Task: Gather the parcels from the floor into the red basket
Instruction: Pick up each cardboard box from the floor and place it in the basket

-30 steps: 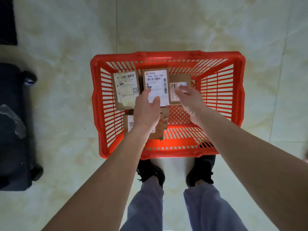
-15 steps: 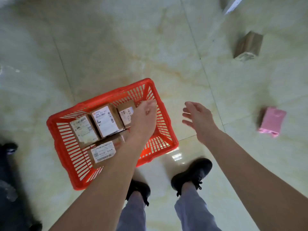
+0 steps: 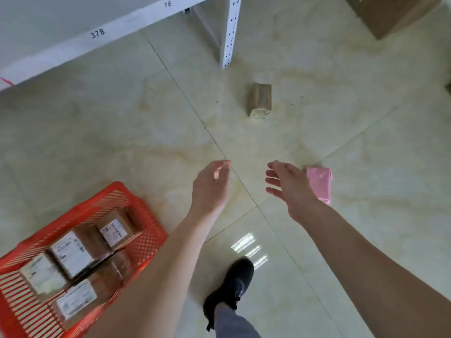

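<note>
Both hands out of red basket (image 3: 136,203) since a second ago; left hand (image 3: 211,189) loosely curled, right hand (image 3: 289,189) spread, both empty (four boxes stowed); pink parcel (image 3: 321,182) beside right hand, brown box (image 3: 260,100) farther off, both on floor

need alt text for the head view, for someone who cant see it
Two empty, open hands, left hand and right hand, reach over a tiled floor toward a pink parcel and a brown parcel. At lower left, a red basket holds labelled boxes.
</note>
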